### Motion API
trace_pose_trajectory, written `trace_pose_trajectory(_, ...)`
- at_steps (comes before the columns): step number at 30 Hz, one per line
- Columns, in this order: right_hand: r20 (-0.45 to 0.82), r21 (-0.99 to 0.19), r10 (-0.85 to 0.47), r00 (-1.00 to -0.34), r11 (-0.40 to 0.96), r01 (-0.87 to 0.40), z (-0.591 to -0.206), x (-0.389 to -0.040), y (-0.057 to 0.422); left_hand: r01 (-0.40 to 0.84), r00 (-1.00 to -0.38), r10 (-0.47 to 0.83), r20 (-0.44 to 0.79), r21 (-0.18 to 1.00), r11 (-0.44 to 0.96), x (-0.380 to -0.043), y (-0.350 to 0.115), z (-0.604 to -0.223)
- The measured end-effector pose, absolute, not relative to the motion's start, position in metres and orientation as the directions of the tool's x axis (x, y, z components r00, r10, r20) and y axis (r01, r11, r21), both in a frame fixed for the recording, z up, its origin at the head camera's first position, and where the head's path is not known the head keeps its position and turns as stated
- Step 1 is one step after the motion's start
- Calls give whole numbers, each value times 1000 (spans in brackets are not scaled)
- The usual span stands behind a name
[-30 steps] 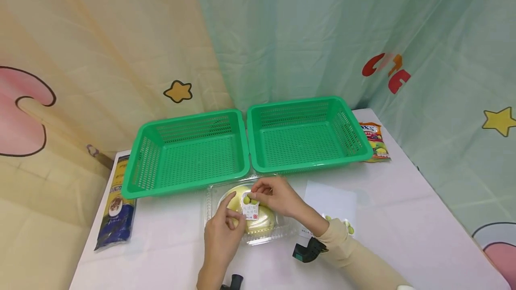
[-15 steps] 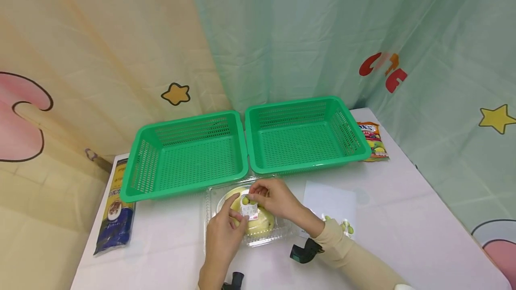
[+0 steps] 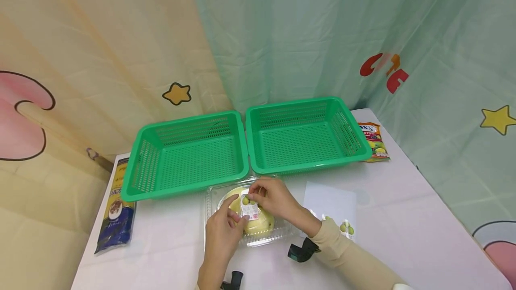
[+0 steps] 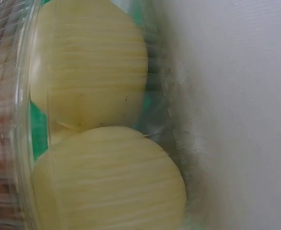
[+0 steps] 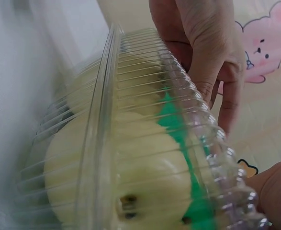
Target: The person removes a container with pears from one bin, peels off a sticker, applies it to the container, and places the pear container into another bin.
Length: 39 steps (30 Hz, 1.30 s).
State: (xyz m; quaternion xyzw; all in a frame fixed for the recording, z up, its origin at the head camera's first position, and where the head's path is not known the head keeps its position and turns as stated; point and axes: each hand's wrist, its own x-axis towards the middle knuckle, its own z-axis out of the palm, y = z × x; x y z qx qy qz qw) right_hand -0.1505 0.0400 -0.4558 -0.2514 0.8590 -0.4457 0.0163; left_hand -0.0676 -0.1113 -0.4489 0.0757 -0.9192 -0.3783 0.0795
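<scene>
A clear plastic clamshell box [image 3: 209, 205] lies closed on the table, with pale yellow round fruits [image 4: 90, 62] inside. On its lid is a white label [image 3: 249, 211] printed with green fruits and characters. My right hand [image 3: 274, 197] pinches the label's upper edge between thumb and forefinger. Beside the label's lower left, my left hand [image 3: 224, 229] rests on the lid; its thumb touches the label's lower corner and its forefinger stretches out. The right wrist view shows the left hand [image 5: 209, 52] over the ribbed lid. Fingertips are hidden in the left wrist view.
Two green baskets [image 3: 185, 190] [image 3: 310, 164] stand side by side behind the box. A white sheet with more fruit labels [image 3: 332, 198] lies to the right. A blue and yellow packet [image 3: 117, 218] is at far left, a red snack bag [image 3: 376, 144] at far right.
Both hands stay almost in place at the label. The label's print, washed out by glare half a second ago, shows more plainly; the right wrist has shifted slightly left.
</scene>
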Motion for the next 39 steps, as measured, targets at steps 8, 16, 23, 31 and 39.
trace_pose_trajectory(8,255,-699,-429,-866,537,-472,-458,-152,38,-75,-977,-194,88,710,701,-68,-112,-449)
trace_pose_trajectory(16,239,-670,-415,-878,584,-459,-456,-153,36,-24,-971,-179,157,682,731,-67,-110,-450)
trace_pose_trajectory(23,219,-645,-406,-887,622,-444,-455,-153,33,75,-973,-83,216,636,768,-67,-111,-454)
trace_pose_trajectory(31,200,-615,-385,-901,666,-421,-456,-154,31,148,-971,17,238,543,827,-66,-111,-457)
trace_pose_trajectory(39,229,-586,-416,-880,663,-466,-455,-151,31,164,-966,56,253,433,886,-65,-110,-459)
